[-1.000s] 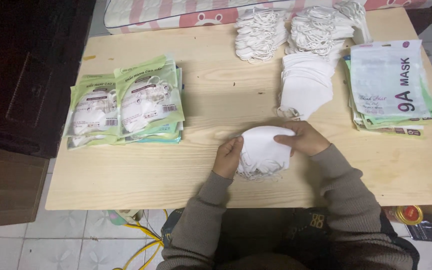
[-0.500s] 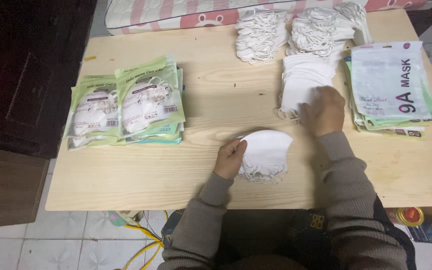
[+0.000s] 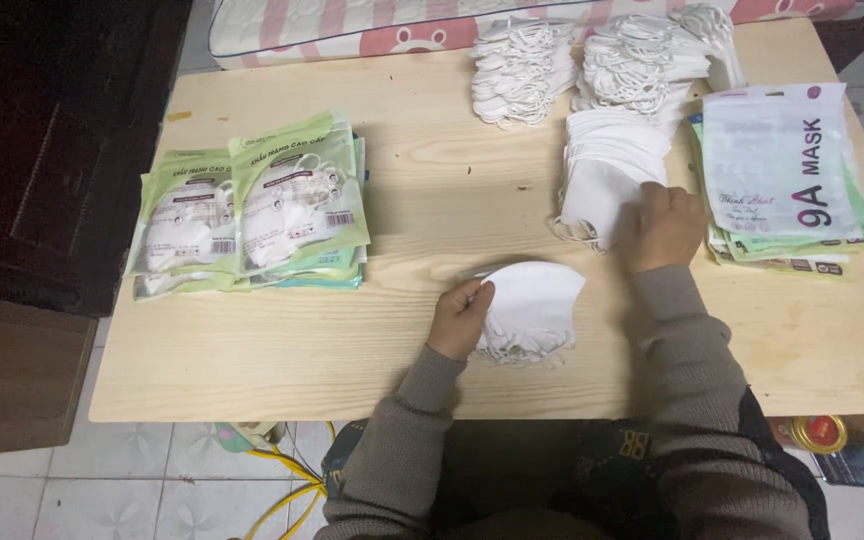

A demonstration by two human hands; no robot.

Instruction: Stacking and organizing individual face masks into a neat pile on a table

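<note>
The person sits at the six o'clock edge of a pale wooden bench (image 3: 252,350), sleeves of a grey-brown sweater reaching forward. The left hand (image 3: 459,318) pinches the left edge of a small stack of folded white masks (image 3: 532,310) lying flat near the middle of the bench, fingers curled onto it. The right hand (image 3: 664,228) is out at about one o'clock from that stack, resting on the lower right corner of a taller pile of white masks (image 3: 607,170), fingers bent over the top one; whether it has actually gripped a mask I cannot tell. Behind that pile, toward twelve o'clock, lie two heaps of masks with loose ear loops (image 3: 592,65). At three o'clock sits a pile of empty printed pouches (image 3: 782,170), white and green. Over at nine o'clock, well apart from both hands, two stacks of filled green packets (image 3: 252,205) lie side by side, just touching.
</note>
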